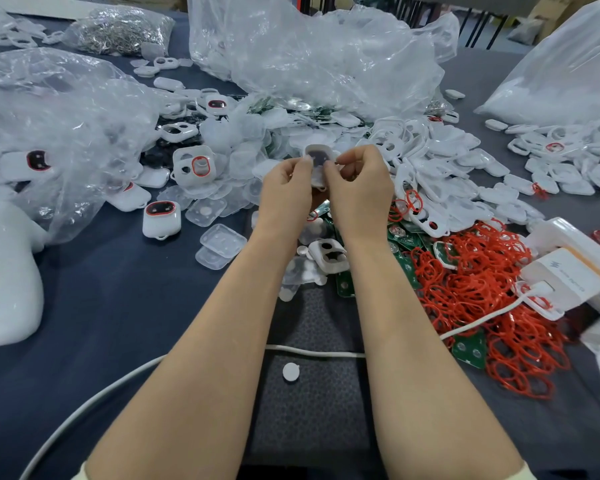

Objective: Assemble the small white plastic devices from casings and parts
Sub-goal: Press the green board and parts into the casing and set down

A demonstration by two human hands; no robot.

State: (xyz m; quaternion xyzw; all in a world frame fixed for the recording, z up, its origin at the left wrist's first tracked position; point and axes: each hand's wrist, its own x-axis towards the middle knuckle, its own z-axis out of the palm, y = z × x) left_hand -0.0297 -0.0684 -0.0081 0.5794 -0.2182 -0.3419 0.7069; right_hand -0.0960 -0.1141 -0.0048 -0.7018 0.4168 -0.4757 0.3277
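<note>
Both bare forearms stretch forward side by side, and the hands meet raised above the middle of the tabletop [118,306]. The left hand [284,188] and right hand [359,188] have their fingers curled, each grip clamped on the same small white casing [317,155], thumbs pressed at its lower half. The casing stands upright between the fingertips, its dark oval opening facing the camera.

Under the wrists lies another open casing [328,259] among green circuit boards [470,348]. A heap of red rings [482,289] spreads to the right, touching a white power block [568,271]. A pile of loose white shells [447,161] sits just beyond the right hand, crumpled clear bags [309,57] behind. Left of the hands stands a closed device with a red ring [161,218], near clear membrane pieces [222,242]. A white cable [312,351] runs beneath both forearms
</note>
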